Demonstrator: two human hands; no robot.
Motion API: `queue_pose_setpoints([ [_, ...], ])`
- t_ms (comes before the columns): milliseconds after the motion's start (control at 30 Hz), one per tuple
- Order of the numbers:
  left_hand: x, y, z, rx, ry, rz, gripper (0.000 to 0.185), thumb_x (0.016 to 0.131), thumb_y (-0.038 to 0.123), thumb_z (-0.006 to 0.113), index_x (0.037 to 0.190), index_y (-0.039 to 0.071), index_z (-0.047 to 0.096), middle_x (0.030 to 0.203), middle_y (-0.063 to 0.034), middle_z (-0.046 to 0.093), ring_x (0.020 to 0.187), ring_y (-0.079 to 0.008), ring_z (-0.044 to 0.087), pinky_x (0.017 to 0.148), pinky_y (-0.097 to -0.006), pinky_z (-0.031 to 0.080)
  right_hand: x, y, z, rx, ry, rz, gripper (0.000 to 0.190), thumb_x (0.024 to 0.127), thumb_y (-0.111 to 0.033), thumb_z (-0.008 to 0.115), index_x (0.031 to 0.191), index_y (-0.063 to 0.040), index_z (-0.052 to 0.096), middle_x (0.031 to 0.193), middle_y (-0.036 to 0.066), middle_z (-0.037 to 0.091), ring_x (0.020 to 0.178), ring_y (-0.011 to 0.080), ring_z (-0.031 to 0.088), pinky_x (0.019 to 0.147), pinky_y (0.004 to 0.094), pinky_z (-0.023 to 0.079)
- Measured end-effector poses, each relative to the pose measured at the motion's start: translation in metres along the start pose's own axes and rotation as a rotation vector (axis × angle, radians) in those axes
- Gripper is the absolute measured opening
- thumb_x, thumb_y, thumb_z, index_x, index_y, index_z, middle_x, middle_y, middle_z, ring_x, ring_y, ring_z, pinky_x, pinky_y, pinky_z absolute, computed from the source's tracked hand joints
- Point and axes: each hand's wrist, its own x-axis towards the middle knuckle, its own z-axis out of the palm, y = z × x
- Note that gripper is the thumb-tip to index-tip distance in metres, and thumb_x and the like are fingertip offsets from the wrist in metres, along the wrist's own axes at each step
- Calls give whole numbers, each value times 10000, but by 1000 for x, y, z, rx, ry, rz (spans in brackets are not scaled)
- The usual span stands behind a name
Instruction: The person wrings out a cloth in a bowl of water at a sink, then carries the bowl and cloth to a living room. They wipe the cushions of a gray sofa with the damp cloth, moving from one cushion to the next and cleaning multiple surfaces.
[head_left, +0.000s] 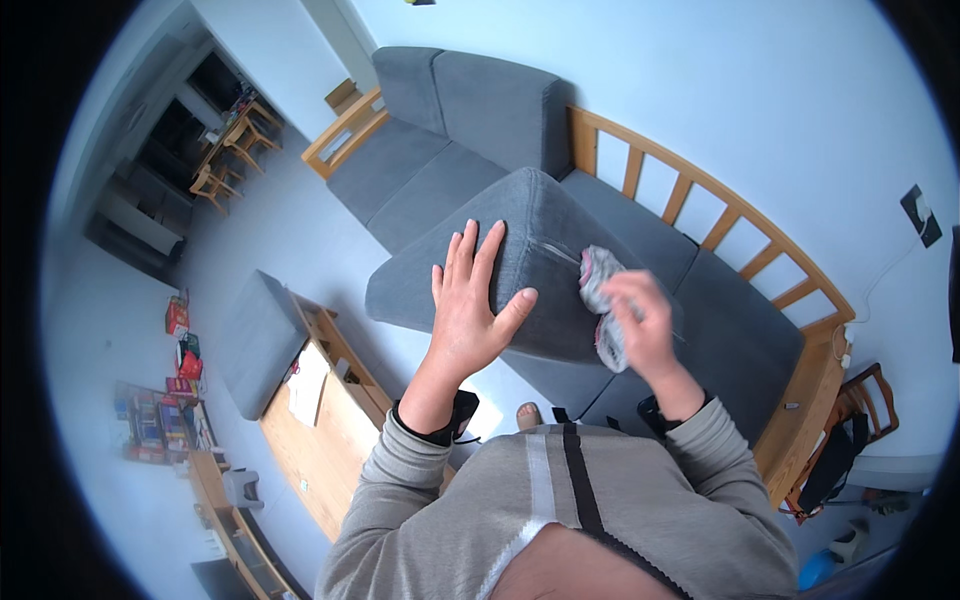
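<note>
A grey fabric sofa cushion (559, 300) stands tilted in front of me, one corner pointing up, above the sofa seat. My left hand (472, 311) lies with fingers spread on its left face, near the seam edge. At the cushion's right face is a crumpled light grey cloth with pink edging (600, 277). My right hand (641, 319) is on this cloth, its fingers bent and blurred by motion. The cloth hangs down past the fingers. A zip or seam line runs across the cushion's face just above the cloth.
Behind stands the wood-framed grey corner sofa (442, 176). At the left is a wooden table (322, 442) with white paper and another grey cushion (262, 345) at its far end. A wooden ledge (806, 405) borders the sofa at the right, with a wooden chair (885, 405) beyond.
</note>
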Motion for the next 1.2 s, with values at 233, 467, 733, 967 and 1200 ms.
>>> queue_pose_setpoints([
  [233,-11,-31,-1,-43,121,74,729,868,418,603,1508,117,423,1575,-217,335,1428,-400,358,1162,-488,269,66,-4,44,-89,-49,-205,420,931,-51,627,1347,-59,574,1311,161,568,1179,335,577,993,412,463],
  [467,-17,-74,0,-203,182,50,674,869,336,614,1465,57,468,1526,-239,392,1409,-397,387,1147,-461,309,50,47,91,-255,-177,-219,389,960,-64,547,1347,-30,566,1399,162,500,1356,368,450,1126,479,370],
  [733,-20,-120,-3,-326,182,-62,697,888,333,545,1508,51,396,1547,-222,359,1443,-356,341,1183,-455,249,-30,170,43,-403,-102,47,362,891,46,537,1239,-1,627,1331,178,568,1298,352,507,1088,399,421],
  [967,-20,-123,1,-380,200,-69,687,902,327,540,1501,25,392,1524,-206,390,1439,-337,340,1191,-437,226,-115,276,-84,-969,-287,923,317,853,-36,601,1162,-26,672,1244,208,623,1149,396,603,969,452,495],
  [1200,-2,-115,5,-338,198,-45,610,969,321,514,1491,27,402,1485,-184,418,1405,-320,372,1179,-414,242,-43,178,-29,-324,486,396,251,979,-36,520,1178,-30,674,1108,166,668,1004,310,655,883,373,502],
])
